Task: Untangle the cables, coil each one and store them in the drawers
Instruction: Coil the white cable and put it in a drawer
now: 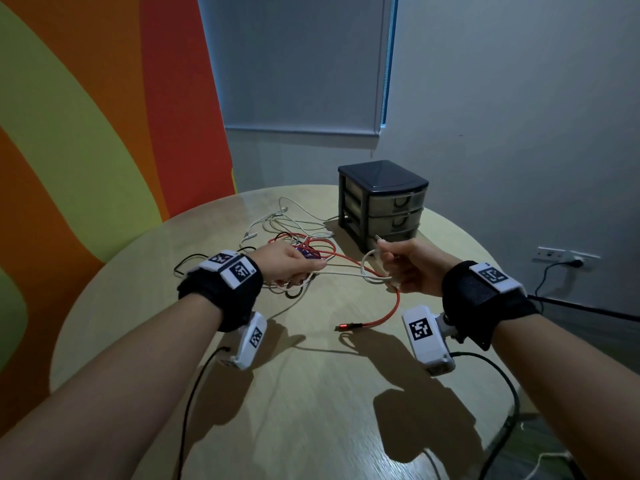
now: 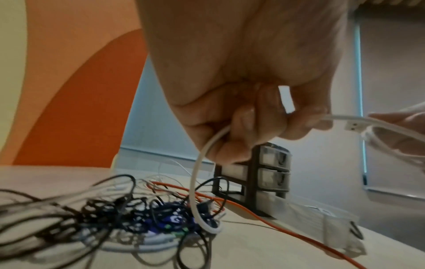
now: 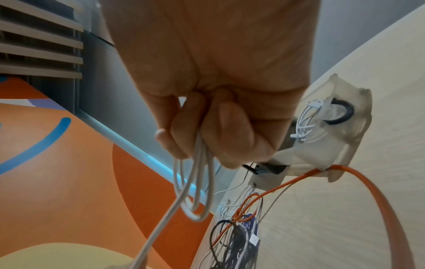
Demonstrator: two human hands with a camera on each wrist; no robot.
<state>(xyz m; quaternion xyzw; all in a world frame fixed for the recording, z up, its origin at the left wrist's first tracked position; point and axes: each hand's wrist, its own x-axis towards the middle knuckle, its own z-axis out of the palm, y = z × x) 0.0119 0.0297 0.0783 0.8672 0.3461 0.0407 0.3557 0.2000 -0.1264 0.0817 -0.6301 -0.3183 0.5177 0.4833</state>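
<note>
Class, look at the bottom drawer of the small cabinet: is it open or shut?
Open. In the left wrist view the bottom drawer juts well out from the cabinet; the two drawers above sit flush.

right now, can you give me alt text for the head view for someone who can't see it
Both hands work a white cable above a round wooden table: the right hand holds several coiled loops of it, the left hand pinches the strand leading from a tangle of cables. A red cable trails toward the viewer, and a small dark drawer unit stands behind.

cable tangle ahead, near tabletop bare
</note>
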